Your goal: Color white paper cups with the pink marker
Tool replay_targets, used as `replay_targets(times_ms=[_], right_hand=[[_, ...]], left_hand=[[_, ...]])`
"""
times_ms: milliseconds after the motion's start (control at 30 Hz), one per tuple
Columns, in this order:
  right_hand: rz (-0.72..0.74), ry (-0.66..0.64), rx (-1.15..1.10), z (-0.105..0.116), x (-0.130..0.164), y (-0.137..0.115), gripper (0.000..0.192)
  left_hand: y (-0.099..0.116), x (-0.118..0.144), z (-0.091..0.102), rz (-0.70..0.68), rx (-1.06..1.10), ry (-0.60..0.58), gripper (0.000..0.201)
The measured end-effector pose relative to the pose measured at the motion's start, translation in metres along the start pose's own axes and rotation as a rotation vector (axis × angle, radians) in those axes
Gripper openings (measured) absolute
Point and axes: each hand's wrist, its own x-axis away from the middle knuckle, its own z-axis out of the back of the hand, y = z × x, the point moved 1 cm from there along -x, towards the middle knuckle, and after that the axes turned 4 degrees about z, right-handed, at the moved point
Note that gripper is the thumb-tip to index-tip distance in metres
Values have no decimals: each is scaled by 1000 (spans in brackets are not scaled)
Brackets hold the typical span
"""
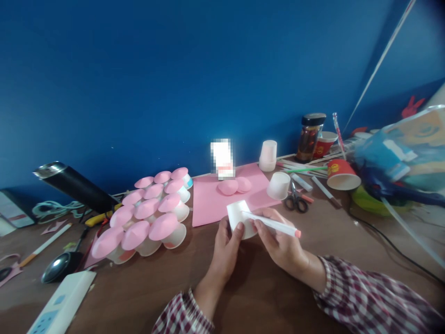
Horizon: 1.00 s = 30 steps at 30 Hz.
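Observation:
My left hand (227, 246) grips a white paper cup (239, 213), tilted, with the thumb on its near side. In my right hand (278, 241) is a white marker (274, 224) with an orange end; its tip points at the cup's side, and I cannot tell if it touches. Behind the cup lies a pink paper sheet (205, 204) carrying two pink paper cones (228, 187). Another white paper cup (278, 185) stands at the sheet's right edge, and a small stack of white cups (268, 155) is farther back.
On the left stand several paper cups topped with pink cones (148, 208). Black scissors (296, 202), pens (326, 191) and a red cup (342, 175) lie right. A black flask (79, 190), a power strip (60, 304), a dark jar (309, 138) and a plastic bag (410, 148) are around.

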Motion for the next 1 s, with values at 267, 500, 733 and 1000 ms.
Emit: replay_targets(times_ms=[267, 500, 733, 1000], right_hand=[[27, -21, 37, 1, -1, -2, 10], [14, -33, 10, 1, 0, -2, 9], [-16, -19, -22, 0, 1, 2, 11], [-14, -25, -14, 2, -2, 0, 10]], left_hand=[[-3, -1, 0, 7, 36, 19, 38], [-2, -1, 0, 6, 26, 8, 38], [2, 1, -1, -25, -40, 5, 37], [0, 1, -1, -20, -47, -31, 39]])
